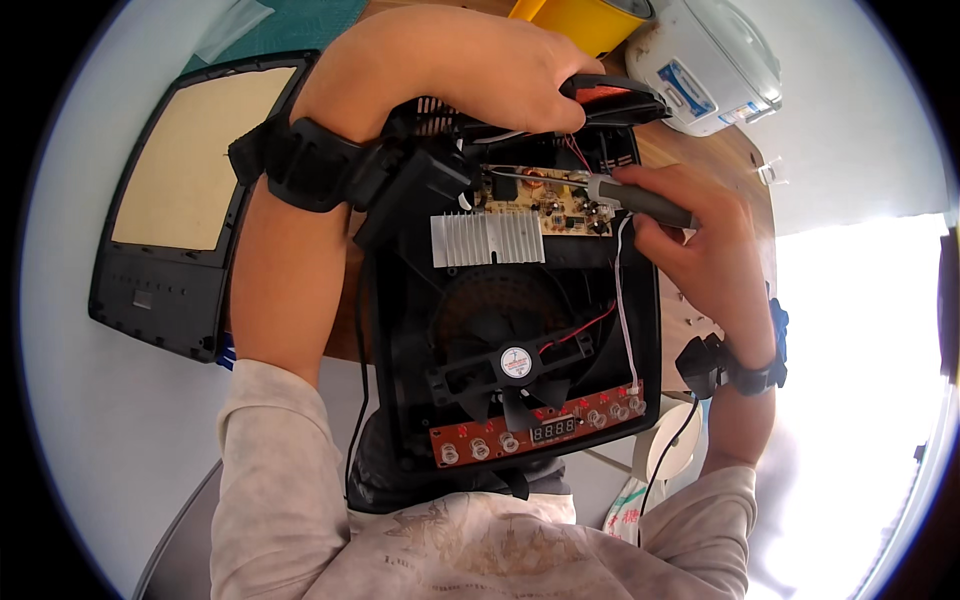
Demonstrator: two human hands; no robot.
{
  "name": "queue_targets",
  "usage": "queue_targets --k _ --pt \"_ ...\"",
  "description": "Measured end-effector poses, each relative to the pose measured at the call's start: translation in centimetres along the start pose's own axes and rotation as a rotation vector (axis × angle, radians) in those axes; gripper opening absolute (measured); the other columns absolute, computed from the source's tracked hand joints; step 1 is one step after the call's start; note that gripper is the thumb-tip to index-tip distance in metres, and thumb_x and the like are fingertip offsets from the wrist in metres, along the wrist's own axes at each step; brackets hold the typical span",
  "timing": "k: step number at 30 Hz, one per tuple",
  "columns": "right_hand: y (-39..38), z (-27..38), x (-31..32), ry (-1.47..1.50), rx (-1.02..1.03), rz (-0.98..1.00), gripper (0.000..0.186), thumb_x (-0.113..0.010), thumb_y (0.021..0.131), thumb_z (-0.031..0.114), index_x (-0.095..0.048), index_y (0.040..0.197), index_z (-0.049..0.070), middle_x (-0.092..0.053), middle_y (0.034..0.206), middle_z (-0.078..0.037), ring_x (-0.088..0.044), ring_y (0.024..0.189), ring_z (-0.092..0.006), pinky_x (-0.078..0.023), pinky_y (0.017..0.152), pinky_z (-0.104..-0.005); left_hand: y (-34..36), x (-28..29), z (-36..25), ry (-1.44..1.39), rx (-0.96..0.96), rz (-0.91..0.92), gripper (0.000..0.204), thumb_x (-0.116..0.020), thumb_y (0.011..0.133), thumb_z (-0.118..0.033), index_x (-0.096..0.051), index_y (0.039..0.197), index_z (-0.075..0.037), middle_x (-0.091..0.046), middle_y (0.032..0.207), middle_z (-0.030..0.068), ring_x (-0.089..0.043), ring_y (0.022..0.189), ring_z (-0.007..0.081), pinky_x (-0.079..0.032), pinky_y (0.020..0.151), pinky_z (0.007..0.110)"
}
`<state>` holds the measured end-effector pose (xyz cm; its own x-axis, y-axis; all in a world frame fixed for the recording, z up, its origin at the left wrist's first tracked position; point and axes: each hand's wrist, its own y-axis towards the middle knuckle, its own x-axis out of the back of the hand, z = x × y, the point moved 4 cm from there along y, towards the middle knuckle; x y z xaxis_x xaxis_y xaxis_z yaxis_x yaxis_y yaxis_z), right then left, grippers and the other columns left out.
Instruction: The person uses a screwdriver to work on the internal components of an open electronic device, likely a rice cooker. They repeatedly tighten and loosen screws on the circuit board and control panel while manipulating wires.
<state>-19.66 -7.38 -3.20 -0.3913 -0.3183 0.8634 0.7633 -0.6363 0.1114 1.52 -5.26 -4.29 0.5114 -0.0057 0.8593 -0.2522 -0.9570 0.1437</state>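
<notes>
In front of me is the opened black casing (648, 330) of what looks like an induction cooker. My left hand (540, 85) reaches over its far side, closed on the edge of a black coil disc (625, 100) with a copper-red face, which is tilted up. Held in my right hand (700, 215) is a screwdriver (650, 203) with a grey handle. Its metal shaft points left across the tan circuit board (580, 218); where the tip ends is hard to make out. Nearer me are a finned heat sink (487, 240), a black fan (470, 385) and a red display board (475, 432).
The cooker's black-rimmed top panel (175, 170) lies at left. A yellow pot (580, 22) and a white rice cooker (700, 60) stand at the far right of the wooden table (690, 158). A green mat (310, 25) lies at the back. Thin wires (622, 300) run inside the casing.
</notes>
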Motion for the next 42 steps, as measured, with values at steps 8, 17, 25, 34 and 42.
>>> queue_targets --k 8,17,25,34,42 --pt "-0.1 1.0 -0.2 0.0 0.037 0.041 0.034 -0.065 0.08 0.004 -0.071 0.113 0.002 -0.072 0.093 -0.012 -0.063 0.07 -0.0168 -0.051 0.065 -0.0283 -0.2 0.4 -0.4 0.036 0.029 0.035 0.054 -0.063 0.09 -0.03 -0.057 0.138 -0.005 -0.07 0.111 0.0206 -0.069 0.096 0.0309 -0.054 0.087 0.037" --pt "0.2 1.7 -0.1 -0.055 0.077 0.028 0.031 -0.066 0.079 0.009 -0.072 0.109 0.004 -0.071 0.089 -0.016 -0.066 0.068 -0.0274 -0.052 0.064 -0.0335 0.0 0.3 -0.4 0.013 0.022 0.038 0.053 -0.062 0.09 -0.029 -0.057 0.137 -0.005 -0.071 0.109 0.02 -0.069 0.095 0.0305 -0.054 0.086 0.037" --pt "1.9 2.7 0.8 -0.206 0.156 0.068 0.03 -0.066 0.077 0.008 -0.074 0.105 0.007 -0.064 0.082 -0.015 -0.062 0.067 -0.029 -0.051 0.064 -0.0371 -0.2 0.2 -0.5 0.016 0.009 0.052 0.05 -0.062 0.091 -0.025 -0.057 0.138 -0.008 -0.071 0.111 0.0177 -0.068 0.095 0.0294 -0.054 0.086 0.036" --pt "2.4 5.6 0.2 -0.4 0.332 0.041 0.029 -0.066 0.075 0.006 -0.076 0.102 0.008 -0.068 0.093 -0.009 -0.065 0.068 -0.0259 -0.051 0.063 -0.0362 0.0 -0.1 -0.2 0.021 -0.046 0.032 0.046 -0.063 0.093 -0.024 -0.056 0.136 -0.008 -0.07 0.111 0.0162 -0.068 0.094 0.0297 -0.052 0.085 0.037" --pt "2.3 6.9 0.0 -0.454 0.383 0.029 0.028 -0.066 0.075 0.006 -0.076 0.101 0.008 -0.067 0.097 -0.011 -0.066 0.078 -0.0303 -0.052 0.07 -0.0392 0.1 -0.1 -0.1 0.015 -0.094 0.032 0.038 -0.063 0.094 -0.019 -0.059 0.13 -0.007 -0.07 0.104 0.0152 -0.067 0.089 0.0278 -0.052 0.08 0.035"
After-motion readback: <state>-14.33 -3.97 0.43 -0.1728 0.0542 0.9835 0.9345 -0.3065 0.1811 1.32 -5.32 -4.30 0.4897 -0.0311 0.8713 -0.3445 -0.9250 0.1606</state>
